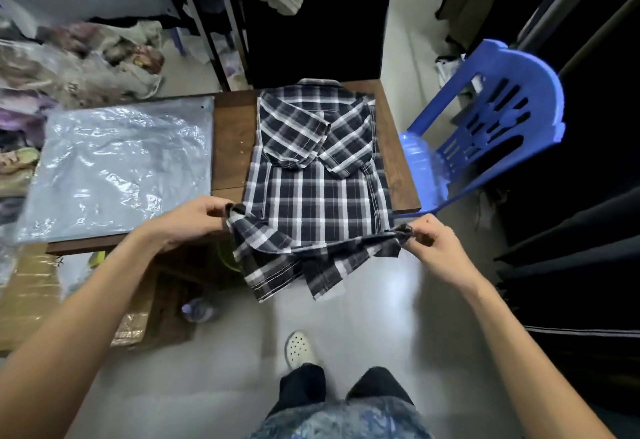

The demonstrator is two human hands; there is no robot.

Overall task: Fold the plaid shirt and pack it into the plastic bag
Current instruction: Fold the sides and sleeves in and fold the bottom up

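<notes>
The black-and-white plaid shirt point(318, 175) lies back-up on the right half of the brown wooden table point(232, 133), collar at the far edge and both sleeves folded inward across the back. Its hem hangs over the table's near edge. My left hand point(204, 218) pinches the lower left corner of the shirt. My right hand point(434, 241) pinches the lower right corner, so the bottom part is lifted slightly off the table. The clear plastic bag point(117, 165) lies flat on the left half of the table, apart from the shirt.
A blue plastic chair point(485, 127) stands against the table's right side. Piles of bagged clothes point(52, 64) fill the far left. Dark hanging garments point(588, 230) line the right. Cardboard boxes point(31, 296) sit under the table's left end.
</notes>
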